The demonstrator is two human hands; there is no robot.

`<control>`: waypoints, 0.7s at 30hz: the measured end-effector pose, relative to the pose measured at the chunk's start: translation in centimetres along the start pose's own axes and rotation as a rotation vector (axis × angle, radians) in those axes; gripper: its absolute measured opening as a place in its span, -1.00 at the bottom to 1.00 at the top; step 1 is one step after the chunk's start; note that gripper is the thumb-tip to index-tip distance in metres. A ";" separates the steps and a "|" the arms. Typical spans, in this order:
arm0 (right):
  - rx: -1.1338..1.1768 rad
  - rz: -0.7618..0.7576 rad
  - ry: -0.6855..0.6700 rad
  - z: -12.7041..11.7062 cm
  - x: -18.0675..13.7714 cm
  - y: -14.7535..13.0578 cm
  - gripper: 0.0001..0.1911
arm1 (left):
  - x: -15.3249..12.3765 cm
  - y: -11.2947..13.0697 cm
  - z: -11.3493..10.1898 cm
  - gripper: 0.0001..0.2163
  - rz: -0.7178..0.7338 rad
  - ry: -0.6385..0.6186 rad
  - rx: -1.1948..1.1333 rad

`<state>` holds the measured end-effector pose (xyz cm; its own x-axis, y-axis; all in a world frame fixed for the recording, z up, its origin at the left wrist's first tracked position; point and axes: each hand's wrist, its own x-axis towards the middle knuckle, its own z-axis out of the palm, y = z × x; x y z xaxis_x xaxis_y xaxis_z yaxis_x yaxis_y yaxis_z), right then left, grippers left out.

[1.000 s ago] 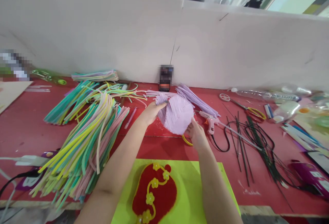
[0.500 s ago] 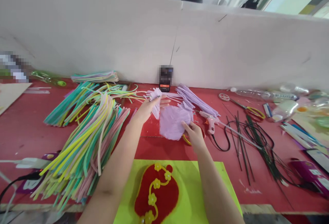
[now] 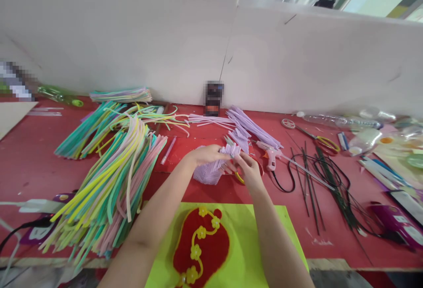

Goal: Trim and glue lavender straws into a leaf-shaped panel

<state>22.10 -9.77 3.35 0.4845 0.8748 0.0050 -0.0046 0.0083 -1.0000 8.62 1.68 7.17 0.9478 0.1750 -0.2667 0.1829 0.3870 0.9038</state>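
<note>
My left hand [image 3: 209,155] is closed on a small ridged piece of lilac pipe cleaners [image 3: 229,150], held above the middle of the table. My right hand [image 3: 248,167] pinches the right end of this same piece, so both hands meet at it. Below my left hand shows a larger flat lilac pipe-cleaner panel [image 3: 207,174], partly covered by the fingers. Just behind the hands rests another short lilac piece [image 3: 240,138]. Yellow-handled scissors [image 3: 239,177] lie partly hidden beneath my right hand.
Colourful pipe cleaners [image 3: 109,177] pile up on the left, and a lilac bundle [image 3: 253,127] lies behind. To the right are a glue gun [image 3: 271,158], scissors [image 3: 327,144] and dark stems [image 3: 337,195]. A red shape with yellow flowers [image 3: 211,248] lies on a yellow-green sheet [image 3: 246,239] in front.
My left hand has brought the small lilac piece rightward and nearer, to my right hand. My right hand has let go of the larger panel and now grips the small piece.
</note>
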 end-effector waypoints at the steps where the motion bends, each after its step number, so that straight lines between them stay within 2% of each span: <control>1: -0.013 -0.008 0.002 0.1 0.0 -0.1 -0.67 | 0.0 -0.1 -0.1 -0.76 -0.010 -0.004 0.002; 5: -0.018 -0.019 0.081 0.2 0.3 0.0 -0.65 | -0.1 0.0 -0.3 -0.73 -0.053 0.010 0.009; 10: 0.039 0.019 0.189 -0.5 0.9 1.2 -0.66 | 0.1 -0.2 -1.7 -0.78 0.058 0.312 0.192; 11: 0.071 0.030 0.209 -0.6 0.9 1.3 -0.66 | 0.2 -0.3 -2.1 -0.78 0.059 0.338 0.227; 16: 0.199 0.051 0.341 -0.9 1.2 1.5 -0.65 | 0.0 -0.8 -3.7 -0.70 0.015 0.239 0.174; 21: 0.376 0.075 0.377 -0.9 1.5 1.4 -0.61 | -0.4 -0.6 -3.8 -0.65 -0.047 0.185 0.243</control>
<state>23.58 -8.91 1.94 0.7512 0.6453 -0.1387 -0.3306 0.1859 -0.9253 7.13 4.84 5.47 0.8771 0.3327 -0.3463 0.3035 0.1748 0.9366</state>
